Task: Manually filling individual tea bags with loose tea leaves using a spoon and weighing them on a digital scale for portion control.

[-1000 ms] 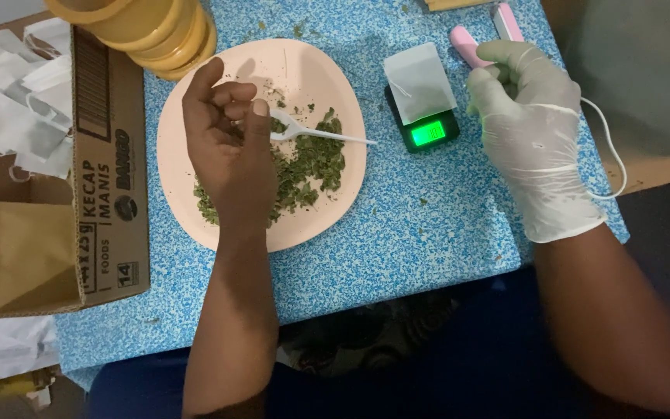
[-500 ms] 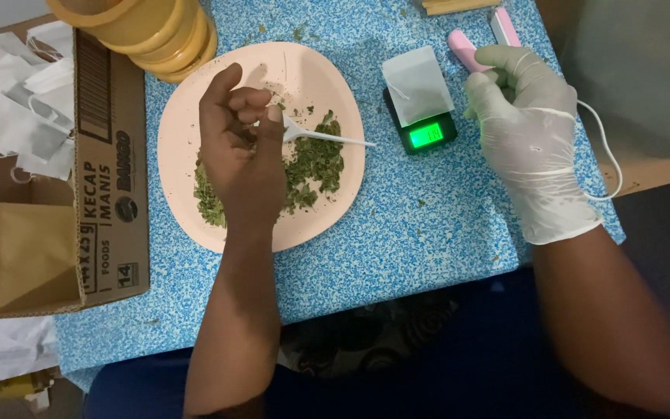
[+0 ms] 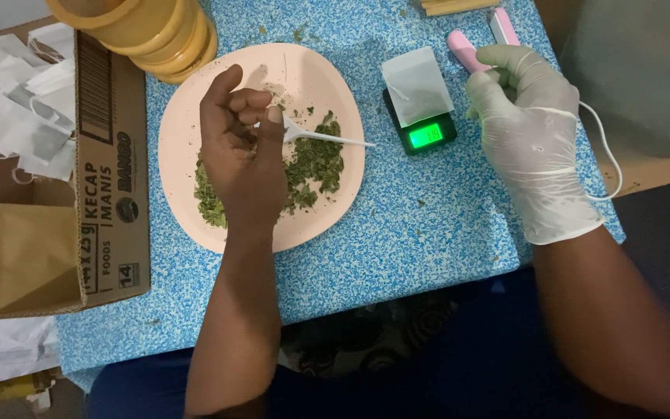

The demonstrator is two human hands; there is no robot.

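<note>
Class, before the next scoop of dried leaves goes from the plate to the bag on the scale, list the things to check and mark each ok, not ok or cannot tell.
1. Left hand grips the white plastic spoon over the plate: ok.
2. Spoon loaded with leaves: cannot tell, its bowl is hidden by the fingers.
3. Dried green leaves left on the plate: ok, a pile remains.
4. White bag lies on the small scale: ok.
5. Scale switched on: ok, its display glows green.
6. Gloved right hand holds the bag open: not ok, it rests beside the scale at the pink tool.
</note>
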